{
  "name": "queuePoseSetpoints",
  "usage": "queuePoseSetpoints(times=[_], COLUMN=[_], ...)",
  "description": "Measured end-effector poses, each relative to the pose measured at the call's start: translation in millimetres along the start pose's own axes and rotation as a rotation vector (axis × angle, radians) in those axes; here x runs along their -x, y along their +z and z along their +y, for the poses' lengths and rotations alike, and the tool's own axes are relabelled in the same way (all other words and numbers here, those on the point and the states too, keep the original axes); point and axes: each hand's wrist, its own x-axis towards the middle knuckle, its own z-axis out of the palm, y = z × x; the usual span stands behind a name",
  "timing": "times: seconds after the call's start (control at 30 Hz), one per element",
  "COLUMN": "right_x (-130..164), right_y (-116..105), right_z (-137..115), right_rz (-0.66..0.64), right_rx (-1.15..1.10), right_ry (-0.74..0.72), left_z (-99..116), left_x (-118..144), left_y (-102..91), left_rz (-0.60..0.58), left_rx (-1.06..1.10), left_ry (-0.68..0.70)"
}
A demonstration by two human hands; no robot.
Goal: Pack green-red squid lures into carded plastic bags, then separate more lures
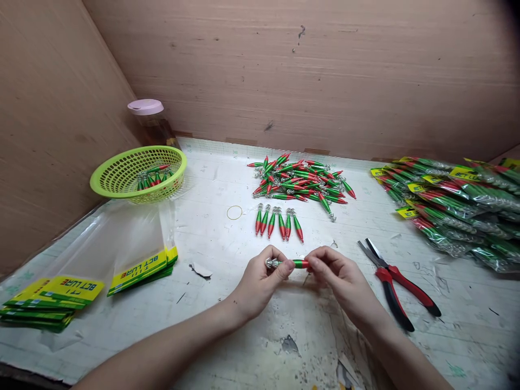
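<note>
Forearms enter from the bottom edge, over a scuffed, paint-chipped desk (252, 346). Left hand (260, 281) and right hand (339, 279) meet above the desk centre, both pinched shut on one fishing lure (290, 264), held level between them. Left fingertips cover the silvery hook end; right fingertips pinch the red end; the green middle shows between.

Handling, as a judgement: lure looks small, light, rigid, with a glossy painted body likely to slip under a loose pinch. The metal crown at the left end looks prickly, so the body or the plain red tip is the safer hold. Thin hooks may bend or snag on neighbours.

Surroundings:
- row of six lures (278, 221) laid side by side just beyond the hands
- loose pile of lures (303, 181) farther back
- rubber band (234, 212) left of the row
- red-handled pliers (396, 284) right of the right hand, untouched
- bagged lures (455, 208) heaped at far right
- green basket (122, 176) at left, a few lures inside
- yellow header cards (60, 295) and clear bags (122, 238) at near left
- pink-lidded jar (151, 122) behind the basket
</note>
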Motion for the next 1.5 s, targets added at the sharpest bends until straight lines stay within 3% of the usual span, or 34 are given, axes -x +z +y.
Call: queuePoseSetpoints(times=[0.1,0.33,0.47,0.53,0.6,0.7,0.83,0.97,1.23,1.37,1.43,1.5], right_x=[-3,0,4,5,3,-5,-20,-39,-124,-139,-127,-100], right_y=[-5,-1,6,8,6,-9,-32,-42,-69,-76,-76,-68], right_z=[4,2,-1,-2,-4,-5,0,0,-25,-35,-43,-49], right_rz=[0.044,-0.191,-0.34,-0.342,-0.259,0.002,0.314,0.308,0.475,0.494,0.506,0.477], right_rx=[-0.119,-0.106,-0.074,-0.024,0.063,0.315,0.904,1.043,1.266,1.299,1.302,1.301], right_ry=[0.078,0.093,0.105,0.044,-0.02,-0.018,0.059,0.067,0.077,0.079,0.012,-0.111], left_z=[-3,2,1,0,-2,-5,-13,-17,-10,-10,-8,-5], left_x=[2,5,4,4,3,1,-1,0,5,6,6,6], left_y=[2.3,3.2,4.3,4.9,5.0,3.8,2.3,4.1,4.5,3.1,3.6,5.1], left_rz=[-0.002,0.095,0.061,0.024,-0.013,-0.066,-0.185,-0.236,-0.317,-0.282,-0.249,-0.24], left_rx=[-0.075,0.105,0.17,0.172,0.185,0.136,-0.254,-0.551,-0.696,-0.623,-0.501,-0.228], left_ry=[0.002,0.06,0.079,0.064,0.04,0.011,0.113,0.276,0.43,0.402,0.324,0.149])
